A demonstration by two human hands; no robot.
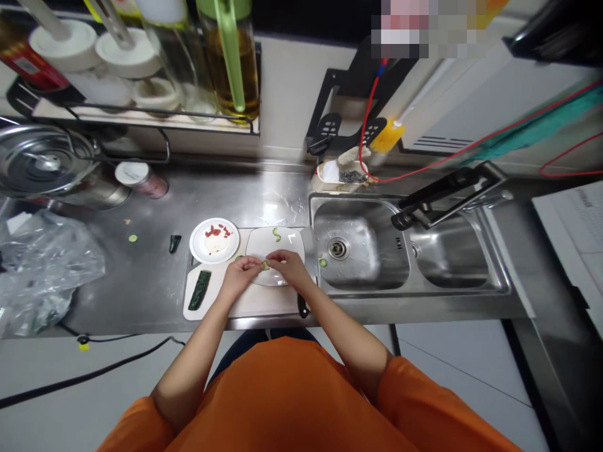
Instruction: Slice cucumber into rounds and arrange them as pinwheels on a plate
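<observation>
Over a white square plate [257, 242], my left hand [241, 274] and my right hand [288, 266] meet, fingertips pinched on a small pale-green cucumber slice [266, 265]. Both hands are closed on it. Farther back on the plate lie thin curved cucumber pieces [276, 235]. A length of dark green cucumber [200, 290] rests on the white cutting board [249, 302], left of my left hand. Behind it, a round white plate [194, 243] holds red bits and something pale. A knife's black handle [303, 306] pokes out below my right forearm; its blade is mostly hidden.
The steel double sink [358, 245] with a black faucet [424, 210] lies right. A cucumber end [175, 243] and a round slice [133, 238] sit on the counter. Left are a plastic bag [61, 257], a lidded pot [101, 185] and a can [144, 181]. A bottle rack [141, 116] overhangs the back.
</observation>
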